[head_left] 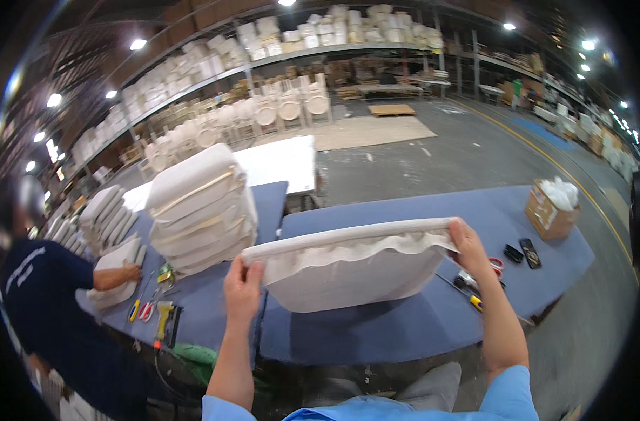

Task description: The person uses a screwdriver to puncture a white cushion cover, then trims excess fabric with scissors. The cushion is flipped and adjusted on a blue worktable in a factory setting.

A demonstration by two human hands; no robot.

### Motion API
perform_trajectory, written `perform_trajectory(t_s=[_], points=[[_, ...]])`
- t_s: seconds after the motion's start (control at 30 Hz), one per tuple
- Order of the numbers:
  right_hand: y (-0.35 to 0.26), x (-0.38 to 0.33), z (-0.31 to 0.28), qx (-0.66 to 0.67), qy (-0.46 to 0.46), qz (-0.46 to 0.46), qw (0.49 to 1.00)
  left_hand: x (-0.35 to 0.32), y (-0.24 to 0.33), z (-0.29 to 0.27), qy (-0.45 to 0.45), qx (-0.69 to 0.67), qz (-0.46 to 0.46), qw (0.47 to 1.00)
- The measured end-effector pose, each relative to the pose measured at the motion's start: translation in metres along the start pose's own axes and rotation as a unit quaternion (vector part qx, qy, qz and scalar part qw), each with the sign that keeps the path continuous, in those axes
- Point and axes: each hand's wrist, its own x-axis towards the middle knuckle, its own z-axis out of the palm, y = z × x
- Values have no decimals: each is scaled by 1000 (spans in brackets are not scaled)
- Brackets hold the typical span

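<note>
White fabric-covered seat cushion [355,270] is held up on edge above the blue-covered table [376,330], near the middle of the scene. Left hand [244,279] is clamped on its left corner, right hand [467,242] gripping the right corner, loose fabric ruffled along the top edge. Farther left stands a stack of white cushions [202,210]; a cardboard box [550,212] sits far right.

Light blue short sleeves cover both upper arms; forearms, left hand [243,286] and right hand [468,247] are bare, grey trousers showing below the blue-covered table [376,330]
</note>
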Motion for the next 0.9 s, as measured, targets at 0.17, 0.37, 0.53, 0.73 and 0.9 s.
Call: perform_trajectory(t_s=[0.17, 0.37, 0.53, 0.73, 0.9], points=[[-13, -9, -4, 3, -13, 22, 1000, -1, -2, 6, -15, -49, 7, 999], [-9, -11, -11, -22, -19, -1, 1000, -1, -8, -4, -53, -70, 19, 996], [-5, -15, -12, -8, -31, -18, 999, 7, -20, -10, -39, -172, 79, 981], [1, -29, -21, 31, -50, 8, 998, -12, -10, 12, -80, -410, -4, 909], [5, -22, -35, 34, -7, 32, 999, -44, 12, 34, -89, -407, 41, 908]])
